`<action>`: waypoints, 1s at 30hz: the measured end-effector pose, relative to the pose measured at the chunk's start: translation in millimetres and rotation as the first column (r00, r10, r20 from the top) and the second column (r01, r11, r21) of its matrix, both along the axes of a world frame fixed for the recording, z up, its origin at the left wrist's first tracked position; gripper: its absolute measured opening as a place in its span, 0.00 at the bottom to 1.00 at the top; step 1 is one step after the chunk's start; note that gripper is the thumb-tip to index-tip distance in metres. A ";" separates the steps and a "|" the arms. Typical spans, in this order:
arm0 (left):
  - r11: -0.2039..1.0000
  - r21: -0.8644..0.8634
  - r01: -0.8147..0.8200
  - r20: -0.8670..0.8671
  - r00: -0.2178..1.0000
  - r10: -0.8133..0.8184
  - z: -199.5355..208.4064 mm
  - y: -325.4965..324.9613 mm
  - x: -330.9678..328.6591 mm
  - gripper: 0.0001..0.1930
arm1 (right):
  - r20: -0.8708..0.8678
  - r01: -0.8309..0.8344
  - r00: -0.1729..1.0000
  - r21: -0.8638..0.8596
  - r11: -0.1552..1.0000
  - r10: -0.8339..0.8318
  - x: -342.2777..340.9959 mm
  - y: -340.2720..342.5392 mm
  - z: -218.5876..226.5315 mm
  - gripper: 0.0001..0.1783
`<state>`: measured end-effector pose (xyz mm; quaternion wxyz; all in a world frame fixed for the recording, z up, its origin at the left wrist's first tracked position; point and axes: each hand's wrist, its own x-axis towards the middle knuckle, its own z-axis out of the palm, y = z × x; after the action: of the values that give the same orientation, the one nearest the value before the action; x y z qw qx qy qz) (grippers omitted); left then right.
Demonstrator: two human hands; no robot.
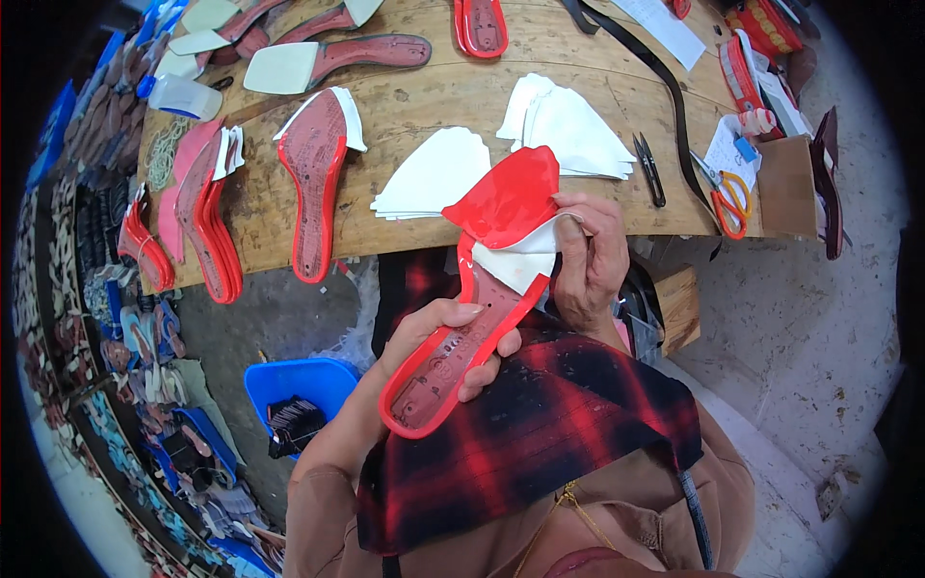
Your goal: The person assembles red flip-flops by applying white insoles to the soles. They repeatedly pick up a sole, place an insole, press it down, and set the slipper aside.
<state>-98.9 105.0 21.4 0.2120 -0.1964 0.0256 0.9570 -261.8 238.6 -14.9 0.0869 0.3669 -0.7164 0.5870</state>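
Left hand: the left hand (448, 337) is closed round the heel half of a red sole (453, 361), thumb over the upper face, fingers beneath; the sole is held above the lap, off the near edge of the worktop (424, 106).
Right hand: the right hand (590, 258) is pinched shut on a white liner (520, 260) at the toe end of the sole, thumb and fingers pressing its edge.
Red flap: a glossy red flap (506, 197) stands up from the toe, peeled back over the liner and overlapping the worktop's near edge.
Lap cloth: a red-and-black checked cloth (549, 424) lies over the knees under the sole.
Liner stacks: two stacks of white cut pieces (429, 178) (568, 130) lie near the middle of the near edge, just behind the flap.
Other soles: one red sole (316, 183) lies upside down left of the stacks; a bundle of red soles (207, 222) leans at the left end; more lie along the far edge.
Tools: black snips (648, 169) lie right of the stacks; orange-handled scissors (727, 197) lie near the right corner.
Bin: a blue bin (299, 385) stands on the floor to the left of the knees.
Step in hand (judgement): the liner appears to be in the course of being seated at the toe, beneath the red flap.
Next move (judgement): it calls for a steady left grip while the right fingers smooth the liner flush to the sole's rim, without creasing it, before the flap is laid down.
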 end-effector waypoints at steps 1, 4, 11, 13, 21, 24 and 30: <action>1.000 -0.008 -0.002 -0.018 1.000 0.002 -0.4 -0.1 -0.2 0.22 | 0.011 0.007 1.000 0.000 1.000 -0.007 0.0 -0.1 -0.7 0.05; 0.999 0.047 -0.014 0.015 1.000 0.013 -0.3 0.9 -1.3 0.23 | 0.083 0.020 0.996 -0.005 1.000 -0.020 0.5 0.6 -3.7 0.04; 0.997 0.077 -0.028 0.007 1.000 0.027 -5.9 1.0 -1.1 0.24 | 0.208 0.013 0.978 -0.017 1.000 -0.009 2.0 1.2 -8.5 0.05; 0.997 0.072 -0.028 0.008 1.000 0.027 -5.8 0.5 -1.1 0.24 | 0.247 0.015 0.969 -0.027 1.000 -0.008 2.5 0.6 -8.0 0.06; 0.992 0.117 -0.051 0.023 0.999 0.049 -8.6 2.6 -3.9 0.26 | 0.475 0.029 0.880 -0.096 0.995 0.020 0.8 0.8 -6.4 0.07; 0.992 0.124 -0.033 -0.028 0.999 0.036 -13.8 3.4 -4.3 0.25 | 0.468 0.021 0.883 -0.110 0.994 0.033 -0.2 1.4 -7.3 0.07; 0.997 0.079 -0.007 0.111 0.994 -0.002 -17.5 -6.9 3.7 0.32 | 0.496 -0.033 0.868 -0.008 0.999 0.033 -1.2 6.1 -15.5 0.08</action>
<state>-95.2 98.0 3.9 0.2194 -0.2406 -0.0242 0.9452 -263.0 244.7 -30.4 -0.1099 0.2161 -0.7086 0.6627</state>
